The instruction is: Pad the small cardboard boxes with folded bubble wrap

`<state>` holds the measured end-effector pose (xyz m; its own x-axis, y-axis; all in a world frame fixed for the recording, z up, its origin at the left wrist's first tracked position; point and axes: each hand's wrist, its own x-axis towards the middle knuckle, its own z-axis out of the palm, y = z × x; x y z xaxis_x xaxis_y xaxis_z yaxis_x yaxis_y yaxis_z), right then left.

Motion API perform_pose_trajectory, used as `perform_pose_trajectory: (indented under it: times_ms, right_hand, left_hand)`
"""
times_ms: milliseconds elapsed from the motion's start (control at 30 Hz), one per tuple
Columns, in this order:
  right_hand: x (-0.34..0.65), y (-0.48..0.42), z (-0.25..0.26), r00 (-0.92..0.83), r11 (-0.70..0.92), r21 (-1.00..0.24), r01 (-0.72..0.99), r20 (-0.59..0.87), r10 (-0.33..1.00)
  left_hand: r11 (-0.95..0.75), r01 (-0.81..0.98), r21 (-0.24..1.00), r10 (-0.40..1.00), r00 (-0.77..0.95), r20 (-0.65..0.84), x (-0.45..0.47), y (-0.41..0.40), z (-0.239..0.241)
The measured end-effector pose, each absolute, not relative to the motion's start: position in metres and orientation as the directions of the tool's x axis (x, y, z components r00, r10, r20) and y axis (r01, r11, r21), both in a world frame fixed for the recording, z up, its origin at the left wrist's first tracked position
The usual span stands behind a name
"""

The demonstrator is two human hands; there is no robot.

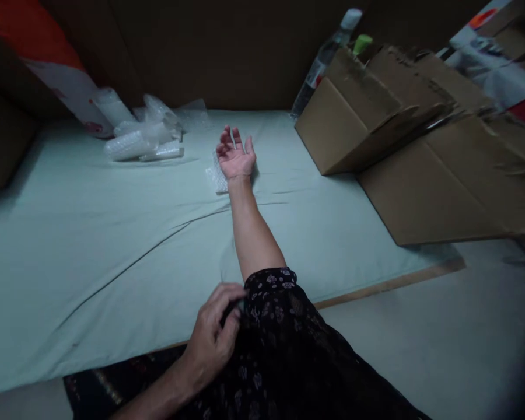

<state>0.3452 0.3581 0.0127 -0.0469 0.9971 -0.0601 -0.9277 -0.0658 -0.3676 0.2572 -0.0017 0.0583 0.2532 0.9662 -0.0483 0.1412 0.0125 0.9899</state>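
My right hand (pixel 235 156) lies palm up on the pale green sheet (pixel 114 233), arm stretched forward, fingers loosely spread and holding nothing. It rests against a small piece of bubble wrap (pixel 216 178) at its left side. My left hand (pixel 212 338) is near the bottom of the view, its fingers pinching the edge of the dark floral sleeve (pixel 271 326) on my right arm.
A pile of bubble-wrapped bundles (pixel 144 137) lies at the back left near an orange and white bag (pixel 61 76). Open cardboard boxes (pixel 402 134) stand at the right, with a plastic bottle (pixel 321 61) behind them. The mat's edge meets a pale floor (pixel 441 338).
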Motion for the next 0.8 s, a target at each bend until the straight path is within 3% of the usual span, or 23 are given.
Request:
perform_pose_trajectory:
  times_ms: [100,300,467,667,800]
  right_hand:
    - [0.347,0.358,0.01,-0.066,-0.083,-0.339,-0.937,-0.063,0.996]
    - [0.347,0.359,0.006,-0.08,-0.088,-0.275,-0.957,-0.04,0.996]
    - [0.346,0.362,-0.002,-0.086,-0.083,-0.24,-0.967,0.0,0.996]
    - [0.347,0.361,-0.002,-0.07,-0.073,-0.26,-0.963,-0.021,0.997]
    - [0.348,0.358,0.002,-0.062,-0.076,-0.229,-0.97,-0.067,0.996]
  left_hand:
    - [0.105,0.111,0.988,0.98,0.159,-0.122,0.267,0.011,0.058]
    - [0.09,0.152,0.984,0.973,0.199,-0.119,0.273,0.004,0.062]
    - [0.143,0.109,0.984,0.98,0.127,-0.156,0.276,0.001,0.06]
    - [0.305,0.102,0.947,0.915,0.246,-0.321,0.287,-0.02,0.081]
    - [0.243,0.121,0.962,0.919,0.288,-0.268,0.295,-0.046,0.094]
